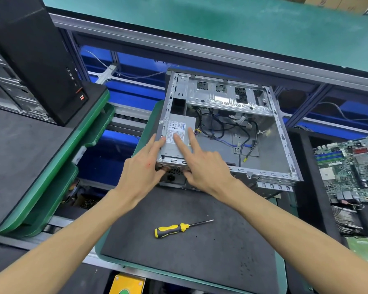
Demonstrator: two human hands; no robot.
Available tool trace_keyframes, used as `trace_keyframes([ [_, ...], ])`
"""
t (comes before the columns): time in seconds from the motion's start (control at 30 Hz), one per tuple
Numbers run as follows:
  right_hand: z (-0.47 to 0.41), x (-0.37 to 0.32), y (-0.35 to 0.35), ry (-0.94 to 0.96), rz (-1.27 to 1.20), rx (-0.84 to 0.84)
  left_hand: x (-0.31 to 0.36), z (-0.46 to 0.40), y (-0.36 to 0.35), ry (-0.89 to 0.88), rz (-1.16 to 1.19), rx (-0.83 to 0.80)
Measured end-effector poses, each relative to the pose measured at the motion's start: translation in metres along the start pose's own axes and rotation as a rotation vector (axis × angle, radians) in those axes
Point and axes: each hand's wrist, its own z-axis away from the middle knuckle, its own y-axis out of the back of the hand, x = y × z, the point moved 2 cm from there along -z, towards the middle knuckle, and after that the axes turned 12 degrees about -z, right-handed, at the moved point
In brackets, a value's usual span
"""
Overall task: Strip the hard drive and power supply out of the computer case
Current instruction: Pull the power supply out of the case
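An open silver computer case [282, 149] lies on its side on a dark foam mat [200, 255]. The grey power supply [179, 130], with a white label on top, sits in the case's near left corner. My left hand [140, 172] holds its left edge, with fingers on top and the thumb on the vented rear face. My right hand [206, 166] lays two straight fingers across the label while its thumb presses the rear face. Loose black and blue cables [219, 128] run from the supply across the case floor. A metal drive cage [225, 96] spans the far side; what it holds is hidden.
A yellow and black screwdriver [174, 229] lies on the mat near me. A bare motherboard [348, 170] rests at the right. A black tower case [34, 56] stands at the far left on another green-rimmed tray [51, 177]. A conveyor frame runs behind.
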Motion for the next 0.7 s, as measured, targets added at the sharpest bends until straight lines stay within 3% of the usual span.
trace_keyframes([
  [0.3, -0.001, 0.001, 0.008, 0.023, -0.024, -0.039, -0.003, -0.001, -0.003, -0.028, -0.043, -0.037],
  [0.53, -0.004, -0.002, 0.005, -0.033, 0.013, -0.014, -0.004, -0.004, 0.0, -0.004, -0.081, 0.069],
  [0.63, -0.004, 0.001, 0.01, 0.006, -0.108, -0.05, -0.001, -0.003, 0.005, -0.01, -0.075, -0.002],
  [0.7, -0.004, 0.007, 0.015, -0.001, -0.328, -0.08, -0.004, -0.003, 0.009, -0.013, 0.062, -0.142],
])
